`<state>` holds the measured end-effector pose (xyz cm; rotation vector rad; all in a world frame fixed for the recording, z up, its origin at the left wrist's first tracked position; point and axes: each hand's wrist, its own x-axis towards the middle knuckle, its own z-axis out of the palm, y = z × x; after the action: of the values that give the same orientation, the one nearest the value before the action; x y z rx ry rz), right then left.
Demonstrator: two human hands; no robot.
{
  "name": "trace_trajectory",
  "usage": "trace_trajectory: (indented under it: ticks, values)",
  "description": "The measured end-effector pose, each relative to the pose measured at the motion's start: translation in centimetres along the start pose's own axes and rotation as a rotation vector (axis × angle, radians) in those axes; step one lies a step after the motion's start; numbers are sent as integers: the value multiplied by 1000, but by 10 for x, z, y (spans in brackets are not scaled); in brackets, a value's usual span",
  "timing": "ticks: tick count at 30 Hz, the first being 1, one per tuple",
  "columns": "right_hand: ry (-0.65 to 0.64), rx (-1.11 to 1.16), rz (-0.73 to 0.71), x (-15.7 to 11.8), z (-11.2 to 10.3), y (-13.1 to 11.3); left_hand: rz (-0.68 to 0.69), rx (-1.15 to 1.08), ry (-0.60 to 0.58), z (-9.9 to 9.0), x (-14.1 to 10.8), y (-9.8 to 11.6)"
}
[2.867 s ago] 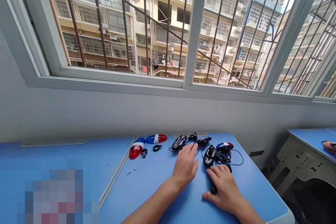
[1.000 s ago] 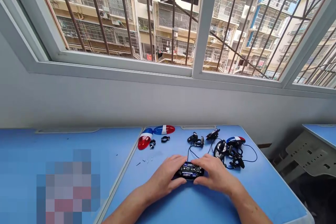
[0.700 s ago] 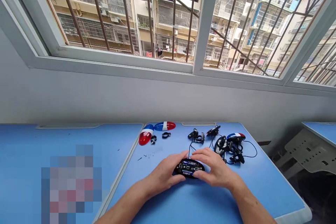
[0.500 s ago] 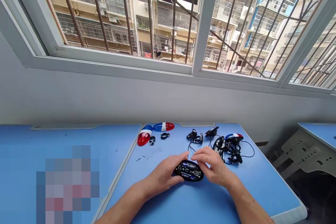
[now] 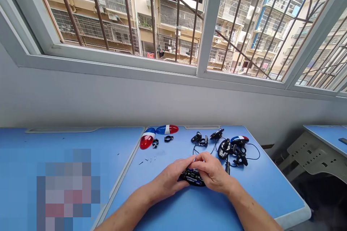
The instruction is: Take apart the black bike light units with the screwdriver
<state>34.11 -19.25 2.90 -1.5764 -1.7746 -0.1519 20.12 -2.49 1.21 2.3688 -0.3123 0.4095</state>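
Note:
A black oval housing (image 5: 192, 177) with a circuit board showing inside lies low over the blue desk. My left hand (image 5: 173, 175) grips its left end between thumb and fingers. Bent over its upper right part is my right hand (image 5: 213, 173), with thumb and fingertips pinched together; whatever they hold is hidden. A thin black cable rises behind the hands towards a black clamp part (image 5: 199, 139). Just beyond my right hand, a dark-handled screwdriver (image 5: 227, 167) is partly visible.
Two red, white and blue covers (image 5: 167, 129) and black ring clamps (image 5: 168, 138) lie at the back left. Several screws (image 5: 151, 160) sit nearer. Wired black units (image 5: 224, 149) and a capped unit (image 5: 239, 139) are at the right. A barred window is behind.
My right hand has moved left over the housing, covering its right part, and its fingers have closed together. The screwdriver handle has come into sight. The view has shifted slightly.

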Motion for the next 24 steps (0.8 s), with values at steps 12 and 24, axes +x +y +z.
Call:
trace_trajectory:
  ticks: [12,24]
  values:
    - [13,-30,-15,2,0,1,-48,-18,-12,0,2,2]
    - [-84,-225,-6,1,3,6,-50,-73,-24,4,2,-1]
